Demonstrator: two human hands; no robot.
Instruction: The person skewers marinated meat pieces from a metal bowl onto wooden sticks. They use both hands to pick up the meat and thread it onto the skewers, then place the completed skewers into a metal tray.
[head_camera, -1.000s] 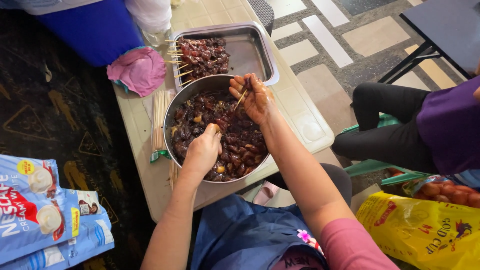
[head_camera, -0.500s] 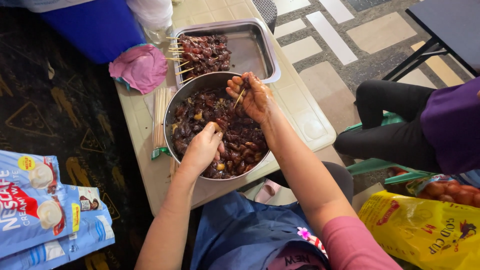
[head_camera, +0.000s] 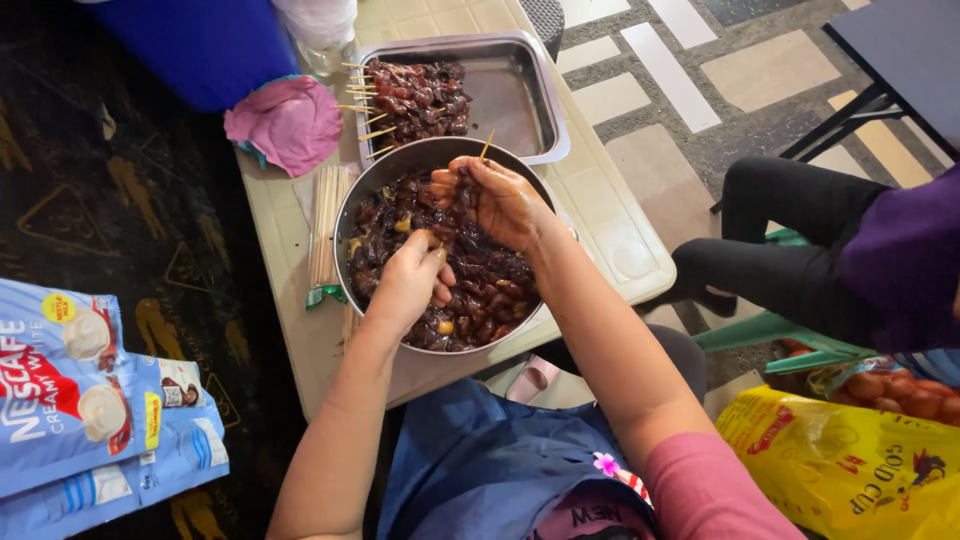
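A person sits at the near edge of a small pale table (head_camera: 620, 215), both bare hands down in a round metal bowl (head_camera: 352, 215) that stands at the middle of the table, close to that near edge. The bowl is heaped with dark, glistening marinated meat pieces (head_camera: 490, 280).

The left hand (head_camera: 408, 280) lies on the meat at the near side of the bowl, fingers curled together and pinching a piece. The right hand (head_camera: 495, 200) is over the far side of the bowl, its fingers bunched around a thin wooden skewer (head_camera: 486, 146), the tip of which sticks up past the far rim; meat is pressed in the fingers with it.

Just beyond the bowl, toward the far edge, a rectangular metal tray (head_camera: 520, 95) holds a pile of finished skewers (head_camera: 415, 95) along its left half, sticks pointing left; its right half is bare. A bundle of unused sticks (head_camera: 325, 225) lies along the left edge of the table, just beside the bowl. A crumpled pink cloth (head_camera: 285, 120) sits at the far left corner.

On the dark floor to the left lie blue sachet packs (head_camera: 80, 400). To the right another person (head_camera: 800, 260) in dark trousers sits, well apart from the table, with a yellow bag (head_camera: 840, 460) near.
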